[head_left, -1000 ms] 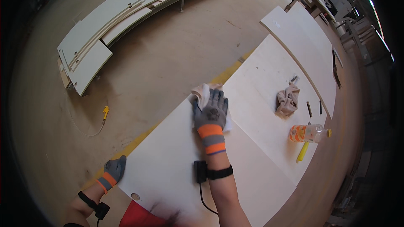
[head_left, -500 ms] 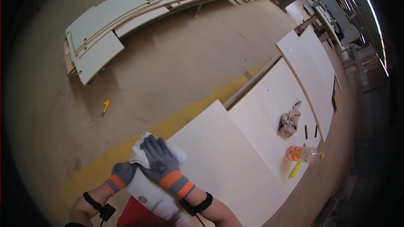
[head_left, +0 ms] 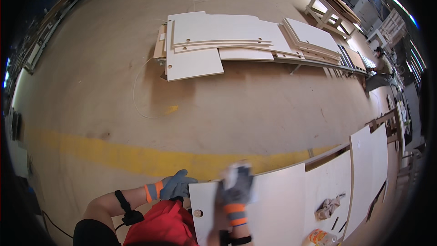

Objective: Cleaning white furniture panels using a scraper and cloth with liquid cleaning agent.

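Left grip, whether clenched or slack hidden, was at the far-left corner of the white panel; right grip (too blurred to tell flat from clenched) lay over the white cloth near that panel's far edge. A round hole pierced the panel's left side.

Panel stack beyond yellow stripe
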`<state>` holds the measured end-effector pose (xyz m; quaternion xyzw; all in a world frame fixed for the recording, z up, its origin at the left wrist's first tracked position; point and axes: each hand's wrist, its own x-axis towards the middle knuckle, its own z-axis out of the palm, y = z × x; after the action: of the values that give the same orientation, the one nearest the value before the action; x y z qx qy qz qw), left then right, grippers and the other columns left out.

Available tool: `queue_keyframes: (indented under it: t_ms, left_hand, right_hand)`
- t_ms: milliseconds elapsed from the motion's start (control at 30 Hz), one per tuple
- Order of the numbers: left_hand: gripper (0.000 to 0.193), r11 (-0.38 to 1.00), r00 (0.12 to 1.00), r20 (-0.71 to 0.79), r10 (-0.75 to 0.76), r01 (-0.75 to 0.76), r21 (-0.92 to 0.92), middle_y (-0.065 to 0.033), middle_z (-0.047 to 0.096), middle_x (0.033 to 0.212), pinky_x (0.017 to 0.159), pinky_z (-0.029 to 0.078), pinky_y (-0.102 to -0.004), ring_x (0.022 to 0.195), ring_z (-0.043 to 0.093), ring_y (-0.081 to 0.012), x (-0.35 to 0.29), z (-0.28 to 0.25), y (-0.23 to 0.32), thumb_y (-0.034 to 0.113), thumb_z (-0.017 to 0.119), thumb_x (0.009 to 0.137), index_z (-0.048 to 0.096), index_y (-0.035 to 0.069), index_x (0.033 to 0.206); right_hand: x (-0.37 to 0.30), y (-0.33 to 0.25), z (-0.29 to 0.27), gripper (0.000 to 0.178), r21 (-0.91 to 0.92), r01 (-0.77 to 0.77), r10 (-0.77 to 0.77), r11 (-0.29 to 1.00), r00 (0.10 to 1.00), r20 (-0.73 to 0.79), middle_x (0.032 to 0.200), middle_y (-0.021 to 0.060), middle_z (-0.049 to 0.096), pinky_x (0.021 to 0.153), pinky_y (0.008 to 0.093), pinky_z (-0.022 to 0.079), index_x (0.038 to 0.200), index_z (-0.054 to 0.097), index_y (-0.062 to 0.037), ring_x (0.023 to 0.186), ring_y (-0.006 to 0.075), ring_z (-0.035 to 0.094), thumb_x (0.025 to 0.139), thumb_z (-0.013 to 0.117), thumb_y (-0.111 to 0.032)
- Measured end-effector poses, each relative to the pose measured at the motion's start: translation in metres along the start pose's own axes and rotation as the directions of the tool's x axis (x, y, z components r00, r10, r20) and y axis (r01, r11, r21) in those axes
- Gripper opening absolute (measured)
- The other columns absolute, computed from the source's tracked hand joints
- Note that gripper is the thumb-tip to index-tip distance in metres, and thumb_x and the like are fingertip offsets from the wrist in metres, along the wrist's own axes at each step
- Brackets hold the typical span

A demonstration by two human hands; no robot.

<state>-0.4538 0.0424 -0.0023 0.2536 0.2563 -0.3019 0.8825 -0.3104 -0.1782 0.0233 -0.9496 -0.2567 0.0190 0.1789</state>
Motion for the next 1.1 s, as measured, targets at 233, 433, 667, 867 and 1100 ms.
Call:
queue_keyframes:
  t_ms: [233,433,667,867,1100]
  left_hand:
    - [0.077,0.95,0.975,0.039,0.217,-0.202,-0.239,-0.0121,0.044,0.143,0.11,0.03,-0.045,0.131,0.042,-0.028,-0.02,0.013,-0.018,0.065,0.033,0.093,0.037,0.008,0.144]
    - [0.083,0.936,0.997,-0.028,0.074,-0.079,-0.343,-0.0134,0.044,0.144,0.11,0.03,-0.0444,0.132,0.042,-0.0296,-0.019,0.006,-0.008,0.068,0.036,0.09,0.037,0.004,0.143]
    - [0.08,0.857,0.989,0.004,0.147,-0.126,-0.499,-0.0149,0.034,0.15,0.114,0.024,-0.0442,0.136,0.036,-0.0298,-0.017,-0.004,-0.017,0.065,0.028,0.093,0.028,0.007,0.148]
    - [0.083,0.87,0.968,0.222,0.115,0.01,-0.493,-0.0175,0.031,0.151,0.115,0.021,-0.0434,0.138,0.033,-0.0304,-0.004,-0.028,-0.026,0.065,0.027,0.094,0.026,0.002,0.148]
    - [0.082,0.947,0.974,0.005,0.224,-0.217,-0.237,-0.0185,0.034,0.149,0.116,0.021,-0.0411,0.136,0.036,-0.0291,-0.002,-0.016,-0.016,0.063,0.028,0.094,0.023,0.001,0.148]
  right_hand:
    - [-0.047,-0.081,0.022,0.071,0.077,0.355,-0.358,0.932,0.859,0.367,0.149,0.0121,0.036,0.117,0.0453,0.017,0.143,0.039,-0.0078,0.142,0.0297,0.026,0.083,0.06,-0.04]
    - [0.043,0.087,-0.028,0.07,-0.25,-0.198,0.17,0.948,0.977,-0.129,0.148,0.0207,0.034,0.116,0.0471,0.021,0.142,0.034,0.0019,0.139,0.0364,0.029,0.09,0.055,-0.04]
    - [-0.062,-0.105,0.017,0.074,-0.054,0.338,-0.294,0.94,0.878,0.378,0.148,0.0158,0.036,0.116,0.0485,0.018,0.143,0.036,-0.0044,0.141,0.0316,0.028,0.081,0.062,-0.035]
    - [-0.136,-0.086,-0.004,0.065,0.075,0.352,-0.355,0.933,0.865,0.355,0.144,0.0156,0.042,0.116,0.0492,0.018,0.14,0.042,-0.0026,0.142,0.0305,0.028,0.079,0.058,-0.02]
    - [-0.073,-0.115,0.01,0.066,0.144,0.295,-0.323,0.945,0.911,0.255,0.146,0.0136,0.04,0.117,0.0465,0.017,0.137,0.045,-0.0021,0.141,0.0287,0.028,0.075,0.061,-0.02]
